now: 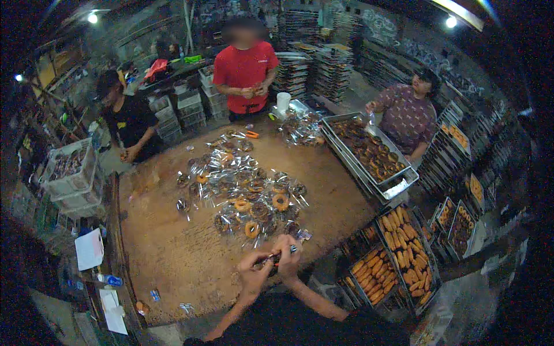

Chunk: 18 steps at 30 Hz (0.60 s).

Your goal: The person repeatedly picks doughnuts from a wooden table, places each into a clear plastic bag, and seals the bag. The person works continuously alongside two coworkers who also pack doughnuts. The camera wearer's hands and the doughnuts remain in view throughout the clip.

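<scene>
My left hand (254,271) and my right hand (288,256) meet close together over the near edge of a brown wooden table (173,254). Between them they pinch a small clear-wrapped dark doughnut packet (276,258); the item itself is mostly hidden by my fingers. Just beyond my hands lies a spread of several doughnuts in clear plastic wrappers (248,196), some glazed orange, some dark.
Three other people stand around the table: one in red (245,69) at the far side, one in black (130,118) at the left, one in a patterned top (407,115) by metal trays of doughnuts (369,150). Trays of long pastries (398,254) sit at my right. Crates (69,173) stand left.
</scene>
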Each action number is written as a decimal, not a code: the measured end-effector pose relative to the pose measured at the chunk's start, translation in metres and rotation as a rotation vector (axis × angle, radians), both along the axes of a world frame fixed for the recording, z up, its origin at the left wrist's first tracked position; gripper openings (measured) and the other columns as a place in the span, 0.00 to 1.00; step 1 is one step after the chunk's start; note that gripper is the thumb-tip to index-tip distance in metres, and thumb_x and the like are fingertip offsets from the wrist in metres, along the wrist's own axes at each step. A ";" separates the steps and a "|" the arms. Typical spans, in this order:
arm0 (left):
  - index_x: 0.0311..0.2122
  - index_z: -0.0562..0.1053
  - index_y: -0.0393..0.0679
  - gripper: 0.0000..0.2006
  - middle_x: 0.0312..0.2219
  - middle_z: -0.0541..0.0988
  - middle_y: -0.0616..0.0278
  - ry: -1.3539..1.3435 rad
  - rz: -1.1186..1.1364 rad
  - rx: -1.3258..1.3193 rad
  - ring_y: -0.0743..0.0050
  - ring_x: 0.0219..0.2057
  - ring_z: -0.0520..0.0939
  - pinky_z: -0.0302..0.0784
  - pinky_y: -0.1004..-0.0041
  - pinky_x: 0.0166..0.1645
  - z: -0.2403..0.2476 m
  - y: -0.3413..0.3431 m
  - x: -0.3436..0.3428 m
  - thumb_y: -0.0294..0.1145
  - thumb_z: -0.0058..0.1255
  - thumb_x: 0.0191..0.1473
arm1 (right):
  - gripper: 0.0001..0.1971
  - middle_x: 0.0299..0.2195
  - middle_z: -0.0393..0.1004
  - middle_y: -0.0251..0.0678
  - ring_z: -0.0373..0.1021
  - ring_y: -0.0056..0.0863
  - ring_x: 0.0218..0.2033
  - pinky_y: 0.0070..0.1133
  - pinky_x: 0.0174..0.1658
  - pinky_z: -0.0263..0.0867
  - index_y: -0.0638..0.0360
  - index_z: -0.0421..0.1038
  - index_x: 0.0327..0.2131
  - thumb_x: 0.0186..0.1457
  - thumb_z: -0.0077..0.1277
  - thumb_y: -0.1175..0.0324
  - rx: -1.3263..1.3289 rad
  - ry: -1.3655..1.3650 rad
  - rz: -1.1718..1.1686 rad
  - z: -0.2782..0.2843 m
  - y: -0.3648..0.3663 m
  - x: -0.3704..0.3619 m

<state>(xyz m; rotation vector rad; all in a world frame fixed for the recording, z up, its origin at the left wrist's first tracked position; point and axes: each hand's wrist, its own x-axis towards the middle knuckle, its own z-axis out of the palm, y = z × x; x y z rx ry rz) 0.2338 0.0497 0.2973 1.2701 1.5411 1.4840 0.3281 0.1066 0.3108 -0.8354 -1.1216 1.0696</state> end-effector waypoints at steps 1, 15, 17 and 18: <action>0.35 0.78 0.36 0.09 0.31 0.81 0.58 0.040 -0.008 0.011 0.71 0.32 0.81 0.76 0.74 0.38 0.000 -0.001 0.002 0.26 0.62 0.47 | 0.22 0.18 0.62 0.30 0.58 0.19 0.20 0.20 0.25 0.56 0.56 0.57 0.16 0.66 0.36 0.65 0.053 0.036 -0.013 -0.003 0.004 0.001; 0.36 0.77 0.37 0.10 0.31 0.81 0.55 0.227 -0.134 -0.093 0.66 0.32 0.83 0.79 0.70 0.38 0.010 -0.005 -0.003 0.29 0.61 0.48 | 0.21 0.12 0.56 0.26 0.52 0.14 0.13 0.18 0.16 0.47 0.53 0.57 0.19 0.66 0.40 0.56 -0.419 0.263 -0.092 -0.026 0.015 0.001; 0.37 0.77 0.37 0.10 0.33 0.81 0.56 0.195 -0.130 -0.106 0.67 0.34 0.83 0.79 0.71 0.39 0.006 -0.005 -0.005 0.29 0.61 0.49 | 0.21 0.12 0.57 0.27 0.53 0.16 0.13 0.19 0.16 0.48 0.53 0.57 0.19 0.67 0.40 0.57 -0.426 0.151 -0.099 -0.026 0.016 0.001; 0.38 0.77 0.37 0.10 0.33 0.81 0.57 0.132 -0.111 -0.115 0.69 0.34 0.83 0.79 0.72 0.40 0.002 -0.006 -0.005 0.29 0.60 0.50 | 0.21 0.12 0.58 0.27 0.54 0.17 0.13 0.20 0.17 0.49 0.53 0.57 0.19 0.67 0.40 0.58 -0.424 0.086 -0.084 -0.025 0.016 0.001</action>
